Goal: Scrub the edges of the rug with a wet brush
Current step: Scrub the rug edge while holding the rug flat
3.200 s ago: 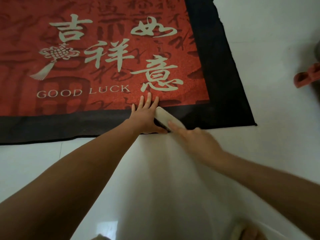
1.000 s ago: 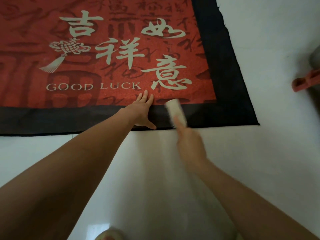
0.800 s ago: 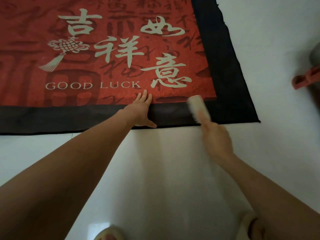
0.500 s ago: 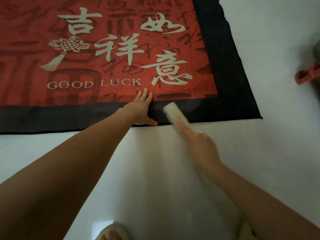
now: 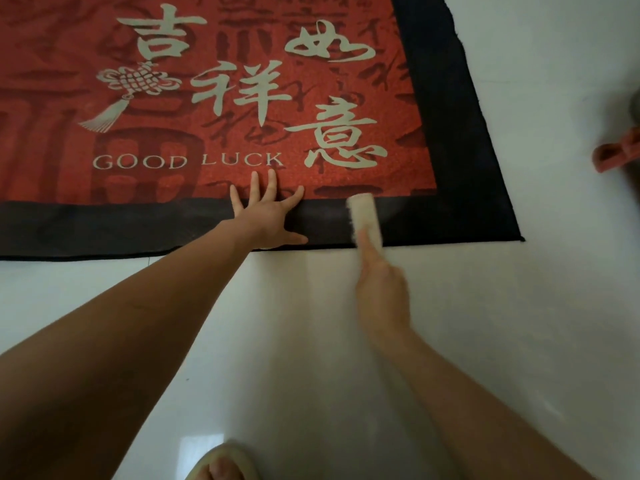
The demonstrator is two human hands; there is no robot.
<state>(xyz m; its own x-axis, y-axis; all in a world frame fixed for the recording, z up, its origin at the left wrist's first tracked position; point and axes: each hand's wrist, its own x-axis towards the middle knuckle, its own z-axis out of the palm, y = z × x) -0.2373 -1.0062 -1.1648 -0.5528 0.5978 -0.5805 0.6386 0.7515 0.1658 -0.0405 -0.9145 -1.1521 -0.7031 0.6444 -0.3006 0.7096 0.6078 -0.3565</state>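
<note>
Brush (image 5: 364, 217) now standing nearly straight across the rug's (image 5: 460, 133) black border, bristle edge leftward, tip at the red field, no longer slanted as half a second ago and left of where it lay at the stroke's far reach. Right hand (image 5: 382, 292) shifted with it, forefinger laid along the brush's back. Left hand (image 5: 268, 216) splayed wider than before, fingers fanned over the border's inner edge.

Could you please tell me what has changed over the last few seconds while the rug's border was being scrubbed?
The right hand swept the brush back and forth along the rug's black near border, gripping it throughout. The left hand stayed pressed on the rug, its fingers now spread wider.
</note>
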